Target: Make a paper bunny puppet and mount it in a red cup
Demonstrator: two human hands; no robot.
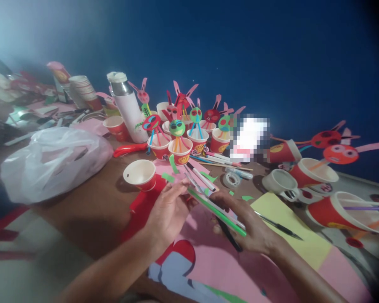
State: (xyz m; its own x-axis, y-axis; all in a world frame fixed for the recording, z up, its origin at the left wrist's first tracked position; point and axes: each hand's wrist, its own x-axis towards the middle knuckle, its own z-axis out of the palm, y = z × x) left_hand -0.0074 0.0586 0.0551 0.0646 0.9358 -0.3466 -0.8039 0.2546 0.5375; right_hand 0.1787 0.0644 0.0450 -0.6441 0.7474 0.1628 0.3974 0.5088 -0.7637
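Your right hand holds a green straw slanting above the pink paper; your left hand pinches its far end. Yellow paper lies to the right, under a pen.

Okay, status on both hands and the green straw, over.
Right hand holding green straw. Left hand at its far end. Pink paper beneath, white marker just beyond.
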